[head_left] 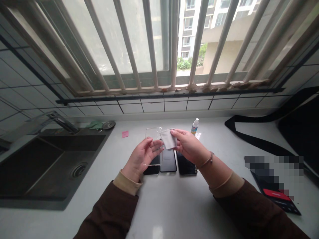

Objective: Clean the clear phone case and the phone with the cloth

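My left hand (146,154) holds a clear phone case (154,133) upright, its fingers curled around the see-through shell. Between thumb and fingers of my right hand (188,143) is a pale grey cleaning cloth (168,139), close beside the right edge of the case. Below my hands, three dark phones lie side by side on the counter: a left phone (151,170) partly seen through the case, a middle phone (169,163), and a right phone (185,165) partly covered by my right hand and wrist.
Behind my right hand stands a small white spray bottle (195,126). A pink sticky note (125,133) lies left, near the sink (103,141) and faucet (66,122). At right are a black strap (256,137) and a partly blurred dark device with a red patch (276,194).
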`<state>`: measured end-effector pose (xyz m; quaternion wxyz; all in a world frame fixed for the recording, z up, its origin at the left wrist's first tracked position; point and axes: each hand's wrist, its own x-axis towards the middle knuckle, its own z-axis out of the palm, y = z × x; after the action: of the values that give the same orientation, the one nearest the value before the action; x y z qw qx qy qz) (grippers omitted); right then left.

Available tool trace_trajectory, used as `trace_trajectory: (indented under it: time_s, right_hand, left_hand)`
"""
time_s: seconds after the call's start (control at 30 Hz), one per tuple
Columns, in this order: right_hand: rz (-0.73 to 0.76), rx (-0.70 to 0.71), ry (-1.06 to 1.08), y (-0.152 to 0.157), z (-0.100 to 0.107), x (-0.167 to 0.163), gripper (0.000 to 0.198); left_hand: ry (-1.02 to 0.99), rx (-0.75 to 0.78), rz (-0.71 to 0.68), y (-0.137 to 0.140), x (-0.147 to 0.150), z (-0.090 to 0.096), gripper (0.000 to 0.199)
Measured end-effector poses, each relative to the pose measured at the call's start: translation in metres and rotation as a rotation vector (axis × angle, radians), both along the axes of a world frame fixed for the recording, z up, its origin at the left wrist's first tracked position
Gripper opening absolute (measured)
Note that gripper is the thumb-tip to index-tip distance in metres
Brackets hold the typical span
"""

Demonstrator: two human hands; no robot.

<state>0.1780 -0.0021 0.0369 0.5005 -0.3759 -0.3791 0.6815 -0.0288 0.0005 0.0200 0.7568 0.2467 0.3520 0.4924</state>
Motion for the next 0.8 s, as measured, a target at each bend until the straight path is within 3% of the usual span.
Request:
trace_trajectory:
  time_s: [0.1,0.2,0.27,0.33,0.4,0.5,0.63,0.8]
  right_hand:
    - [-0.254,0.005,-0.044,0.01,-0.008,0.006,0.025]
    - [-0.37,0.087,-0.109,0.012,-0.007,0.011,0.024]
    - [-0.453,0.261,-0.345,0.007,-0.003,0.011,0.024]
    - [-0.511,0.506,-0.732,0.0,-0.001,0.006,0.026]
    - [-0.482,0.715,-1.098,-0.007,-0.004,-0.003,0.029]
    - [-0.33,0.917,-1.395,-0.014,-0.015,-0.015,0.031]
    - [-0.275,1.075,-1.439,-0.018,-0.03,-0.025,0.035]
    - [-0.289,1.177,-1.342,-0.022,-0.034,-0.033,0.034]
  left_hand:
    - [-0.063,0.032,0.015,-0.004,0.003,0.003,0.012]
    - [-0.107,0.034,-0.08,-0.01,0.006,0.006,0.005]
    - [-0.109,0.041,-0.161,-0.016,0.011,0.006,0.018]
    - [-0.102,0.059,-0.251,-0.021,0.016,0.005,0.03]
    - [-0.086,0.085,-0.314,-0.025,0.023,0.002,0.039]
    - [-0.053,0.123,-0.329,-0.028,0.032,-0.003,0.051]
    - [-0.03,0.132,-0.277,-0.029,0.038,-0.008,0.064]
    - [-0.084,0.071,-0.166,-0.028,0.037,-0.013,0.063]
